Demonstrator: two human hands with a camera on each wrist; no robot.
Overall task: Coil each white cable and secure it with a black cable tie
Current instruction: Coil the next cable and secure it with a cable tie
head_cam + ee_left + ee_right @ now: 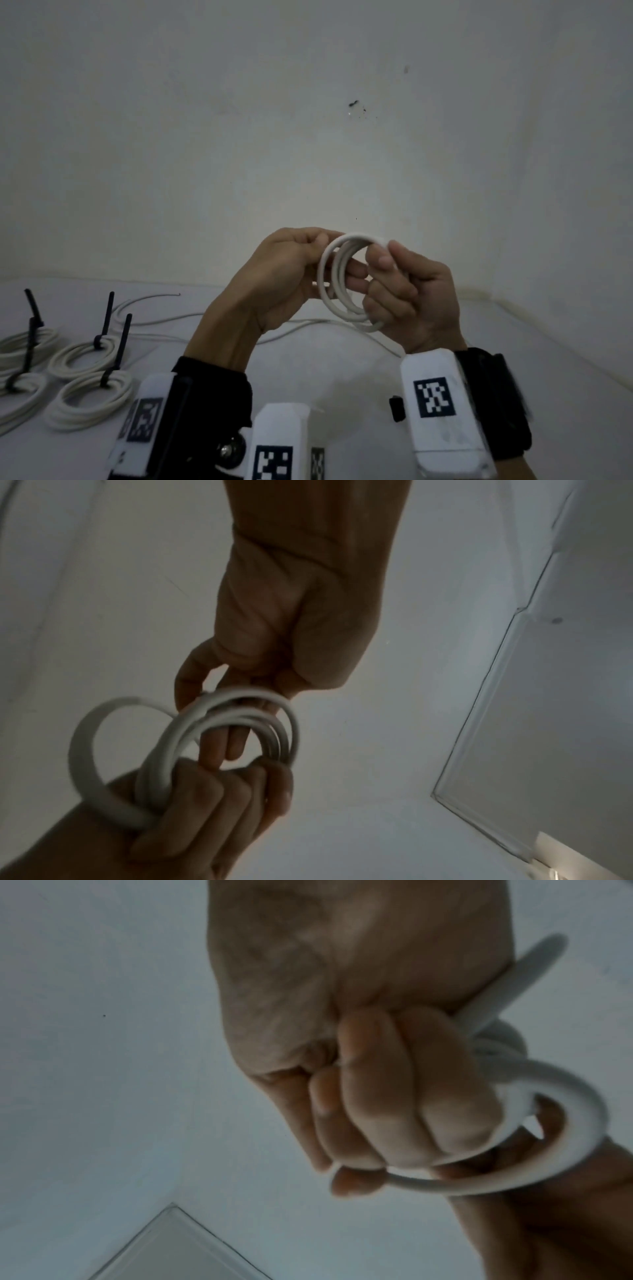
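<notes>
A: What is the largest thing we can see?

B: The pale wall (308, 137), with a few dark marks on it. Below it runs the white desk (342, 377), seen from the head view.

A: And on the desk?

B: At its left side we count four finished coils (89, 399) of white cable, lying close together, each cinched by a black cable tie (114, 353) whose tail sticks up. Behind them loose white cable (164, 320) trails across the desk toward the middle.

A: Where do our hands sit?

B: Both are raised above the desk, in front of the wall. Our left hand (284, 281) has its thumb and fingers closed on the left side of the white cable coil (337, 281), with some fingers passing through the loops. In the left wrist view the same left hand (291, 610) reaches into the white cable coil (219, 729) from above.

A: And the right one?

B: Our right hand (411, 298) is curled round the right side of the coil, thumb pressed on its upper arc. The right wrist view shows the right hand (377, 1069) fisted, with the white cable coil (565, 1110) bulging out beside the knuckles, though that view is blurred.

A: So the coil is held up?

B: Yes, between both hands, several loops stacked, clear of the desk. A strand of it hangs from beneath the right hand down to the desk.
</notes>
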